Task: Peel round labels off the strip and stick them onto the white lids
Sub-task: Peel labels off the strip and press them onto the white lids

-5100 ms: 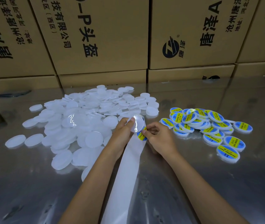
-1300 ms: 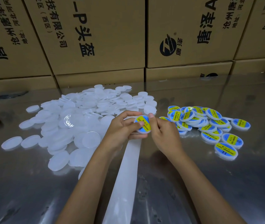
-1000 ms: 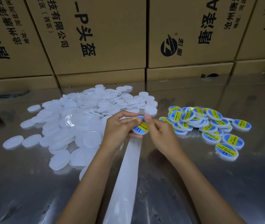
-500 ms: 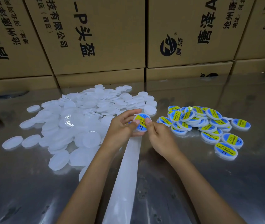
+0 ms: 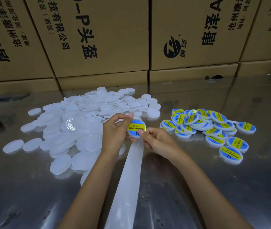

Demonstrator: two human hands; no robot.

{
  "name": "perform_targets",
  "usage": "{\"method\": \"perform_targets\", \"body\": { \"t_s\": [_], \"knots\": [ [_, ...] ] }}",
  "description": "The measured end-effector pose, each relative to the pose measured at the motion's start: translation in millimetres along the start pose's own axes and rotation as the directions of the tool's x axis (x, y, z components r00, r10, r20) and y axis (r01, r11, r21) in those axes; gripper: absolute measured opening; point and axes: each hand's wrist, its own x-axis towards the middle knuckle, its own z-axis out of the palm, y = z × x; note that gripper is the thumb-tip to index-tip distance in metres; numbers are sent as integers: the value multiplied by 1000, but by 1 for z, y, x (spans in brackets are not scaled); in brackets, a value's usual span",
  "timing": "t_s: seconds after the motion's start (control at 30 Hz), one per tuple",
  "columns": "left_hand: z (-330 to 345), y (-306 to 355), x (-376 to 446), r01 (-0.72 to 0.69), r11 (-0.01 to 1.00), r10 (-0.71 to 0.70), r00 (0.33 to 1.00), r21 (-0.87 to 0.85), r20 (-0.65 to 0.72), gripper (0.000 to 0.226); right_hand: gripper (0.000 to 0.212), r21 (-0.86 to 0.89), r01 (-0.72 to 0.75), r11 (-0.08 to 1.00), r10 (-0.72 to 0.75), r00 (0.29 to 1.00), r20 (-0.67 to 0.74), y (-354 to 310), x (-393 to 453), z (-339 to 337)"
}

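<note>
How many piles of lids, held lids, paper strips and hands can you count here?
Pile of plain white lids: 1
Pile of labelled lids: 1
Held lid: 1
Paper strip: 1
Hands: 2, the left hand and the right hand
Total: 6

place: packing workshop/warehouse | evidence: stacked printed cardboard cartons [image 5: 101, 35], steel worktable [image 5: 230, 187], heaped lids [image 5: 81, 116]

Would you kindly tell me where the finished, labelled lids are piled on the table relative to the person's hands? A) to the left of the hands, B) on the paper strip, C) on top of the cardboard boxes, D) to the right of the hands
D: the labelled lids, blue and yellow, lie in a heap to the right of the right hand, while the plain white lids are spread to the left of the left hand.
</note>
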Motion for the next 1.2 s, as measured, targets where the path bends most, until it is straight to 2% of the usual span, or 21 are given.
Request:
{"method": "perform_targets", "body": {
  "t_s": [0.07, 0.13, 0.27, 0.37, 0.5, 0.57, 0.63, 0.77, 0.9, 0.97, 1.07, 1.2],
  "knots": [
    [-1, 0, 2, 45, 998, -46, 999, -51, -23, 14, 40, 3, -62, 998, 62, 993, -101, -1, 2, -5],
    [-6, 0, 6, 70, 994, -74, 996, -78, -54, 16, 38, 88, -129, 988, 147, 960, -239, 0, 4, -12],
    [-16, -5, 16, 40, 999, -36, 986, 17, -163, 19, 33, 463, -130, 877, 365, 806, -466, 4, 6, -34],
    [-23, -7, 21, 19, 999, -8, 975, 48, -223, 19, 30, 653, -80, 753, 502, 713, -490, 8, 4, -51],
    [-32, -8, 26, 65, 994, -48, 983, 91, -178, 24, 29, 762, -61, 645, 570, 702, -426, 10, 4, -60],
    [-38, -8, 29, 57, 934, -38, 997, 353, -60, 23, 29, 766, -64, 639, 570, 708, -417, 9, 4, -60],
    [-43, -8, 29, -37, 797, -28, 995, 602, 97, 27, 31, 749, -75, 659, 554, 721, -416, 10, 3, -61],
    [-54, -3, 27, -149, 630, -101, 957, 762, 271, 24, 39, 702, -118, 702, 515, 765, -387, 13, 3, -60],
    [-63, -1, 28, -90, 488, -304, 915, 868, 266, 49, 43, 655, -154, 740, 489, 791, -367, 14, 5, -59],
    [-62, -1, 26, -105, 485, -315, 905, 868, 285, 46, 43, 613, -172, 771, 480, 790, -382, 13, 6, -56],
    [-59, -2, 25, -131, 534, -257, 916, 835, 308, 32, 34, 500, -193, 844, 429, 802, -415, 10, 8, -47],
    [-55, -1, 24, -127, 601, -167, 946, 789, 279, 33, 18, 245, -110, 963, 210, 875, -436, 8, 7, -20]
  ]
}}
